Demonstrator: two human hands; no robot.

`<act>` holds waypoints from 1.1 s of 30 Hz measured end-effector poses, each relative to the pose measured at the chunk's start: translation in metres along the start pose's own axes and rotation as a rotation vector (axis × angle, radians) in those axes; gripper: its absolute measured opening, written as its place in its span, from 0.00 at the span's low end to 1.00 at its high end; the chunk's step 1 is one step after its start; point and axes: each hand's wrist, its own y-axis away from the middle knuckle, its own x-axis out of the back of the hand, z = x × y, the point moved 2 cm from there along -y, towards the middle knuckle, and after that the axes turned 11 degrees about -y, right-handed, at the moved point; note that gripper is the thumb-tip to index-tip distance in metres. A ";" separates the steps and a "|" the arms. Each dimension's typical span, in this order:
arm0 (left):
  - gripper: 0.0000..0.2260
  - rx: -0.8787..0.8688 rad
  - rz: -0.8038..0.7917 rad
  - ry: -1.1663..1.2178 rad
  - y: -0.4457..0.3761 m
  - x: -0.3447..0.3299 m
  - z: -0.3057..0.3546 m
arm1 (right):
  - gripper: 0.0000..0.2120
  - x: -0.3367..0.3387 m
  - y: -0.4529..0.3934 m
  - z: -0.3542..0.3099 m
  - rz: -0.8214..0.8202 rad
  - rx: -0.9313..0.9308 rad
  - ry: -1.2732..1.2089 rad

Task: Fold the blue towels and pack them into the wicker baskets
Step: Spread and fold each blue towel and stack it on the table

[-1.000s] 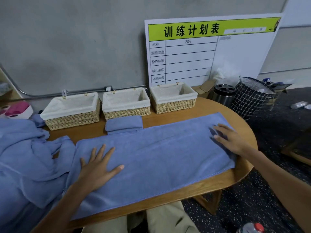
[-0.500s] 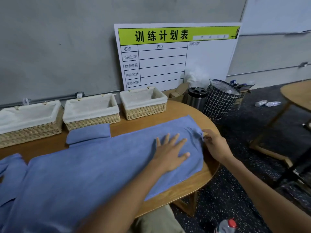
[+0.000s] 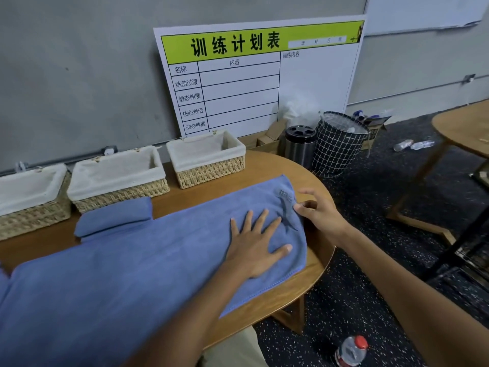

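Observation:
A long blue towel (image 3: 132, 274) lies spread flat across the wooden table (image 3: 315, 271). My left hand (image 3: 256, 245) presses flat on it near its right end, fingers spread. My right hand (image 3: 322, 213) is at the towel's right edge, thumb and fingers pinching the cloth, and a crease runs from there. A small folded blue towel (image 3: 113, 215) lies in front of the middle wicker basket (image 3: 124, 194). The left basket (image 3: 31, 221) and right basket (image 3: 211, 173) flank it. All three have white liners and hold nothing I can see.
A white training-plan board (image 3: 259, 75) leans on the wall behind the baskets. A steel can (image 3: 300, 147) and a black wire bin (image 3: 338, 144) stand on the floor past the table's right end. A bottle (image 3: 352, 350) stands by my leg. Another wooden table (image 3: 465, 128) is at right.
My left hand slid along the towel from its left part to its right end and stayed pressed there. My right hand shifted from lying on the towel to gripping its right edge. My view turned right.

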 end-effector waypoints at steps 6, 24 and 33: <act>0.40 0.007 -0.014 -0.008 -0.001 -0.001 -0.001 | 0.07 0.025 -0.009 -0.004 0.183 0.055 0.005; 0.40 0.057 0.054 0.048 0.002 0.004 -0.008 | 0.27 -0.006 -0.011 0.024 -0.202 0.282 1.184; 0.29 0.115 0.147 0.129 0.020 0.002 -0.038 | 0.37 -0.007 -0.004 0.031 -0.228 0.156 1.344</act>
